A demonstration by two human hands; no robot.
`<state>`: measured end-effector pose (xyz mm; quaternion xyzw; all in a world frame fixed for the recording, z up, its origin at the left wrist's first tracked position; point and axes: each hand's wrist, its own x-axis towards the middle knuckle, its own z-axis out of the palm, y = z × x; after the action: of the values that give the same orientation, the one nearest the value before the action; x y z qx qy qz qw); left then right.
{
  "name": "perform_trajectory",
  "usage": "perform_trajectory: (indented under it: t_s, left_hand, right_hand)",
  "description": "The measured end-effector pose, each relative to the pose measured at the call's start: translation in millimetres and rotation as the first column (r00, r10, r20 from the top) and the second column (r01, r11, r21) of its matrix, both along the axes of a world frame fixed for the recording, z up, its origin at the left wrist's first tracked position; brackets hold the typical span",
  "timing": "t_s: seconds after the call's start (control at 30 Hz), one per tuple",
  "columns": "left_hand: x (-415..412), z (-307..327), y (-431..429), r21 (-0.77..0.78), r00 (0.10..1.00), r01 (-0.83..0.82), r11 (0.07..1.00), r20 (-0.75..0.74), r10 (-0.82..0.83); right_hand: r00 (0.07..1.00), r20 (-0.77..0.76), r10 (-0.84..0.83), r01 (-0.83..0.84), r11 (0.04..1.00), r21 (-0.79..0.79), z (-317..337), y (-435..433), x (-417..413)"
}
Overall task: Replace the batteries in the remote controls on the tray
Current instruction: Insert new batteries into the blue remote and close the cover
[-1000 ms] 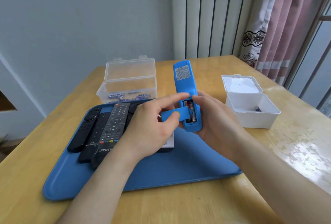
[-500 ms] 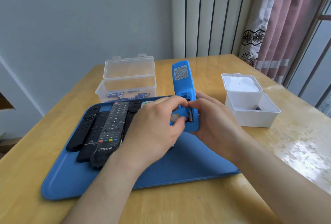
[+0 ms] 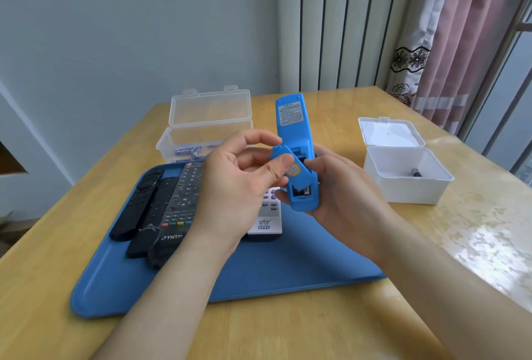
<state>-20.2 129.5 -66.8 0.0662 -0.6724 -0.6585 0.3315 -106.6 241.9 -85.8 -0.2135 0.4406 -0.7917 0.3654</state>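
Desk is carrying a blue tray near its front edge. Three dark remotes are lying side by side at the tray's left end: a slim black remote outermost, a second black remote touching it, then a grey-keyed THTF remote. Behind the tray, toward the desk's far edge, a clear box is sitting with its lid standing open and spare batteries lying in the bottom.

Left hand is hovering over the tray's middle, hiding part of a white remote lying beneath it. Its thumb and forefinger are pinching the blue battery cover; the other fingers are curling loosely. The cover is sitting askew across the open compartment, not seated in it.

Blue remote is being held off the tray, back side facing me, standing nearly upright with its label end pointing at the far edge. Batteries are showing in the lower part of the compartment, below the cover. Right hand is gripping the remote's lower end, fingers wrapping round from behind, thumb pressing near the cover.

Toward the desk's right edge, well apart from the tray, a white box is sitting open, lid folded back, with one dark battery lying inside.
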Motion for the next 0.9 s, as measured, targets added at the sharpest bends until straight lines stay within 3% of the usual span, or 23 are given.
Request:
perform_trajectory:
  t_s: [0.33, 0.47, 0.63, 0.9]
  left_hand:
    - [-4, -4, -1, -0.105, 1.000, -0.002, 0.994, 0.017, 0.003]
    - [-5, -8, -2, -0.280, 0.997, -0.073, 0.957, 0.010, 0.079]
    - [-5, -16, -8, -0.571, 0.976, -0.218, 0.792, -0.110, 0.190]
    - [-13, -30, -10, -0.842, 0.917, -0.379, 0.384, -0.287, 0.276]
  right_hand:
    - [1.000, -0.026, -0.014, 0.013, 1.000, -0.010, 3, 2, 3]
    - [0.998, -0.039, -0.045, 0.045, 0.999, 0.001, 1, 2, 5]
    - [0.999, -0.049, -0.018, 0.016, 0.999, -0.028, 2, 1, 7]
    - [0.997, -0.071, 0.008, -0.011, 0.999, -0.042, 1, 2, 5]
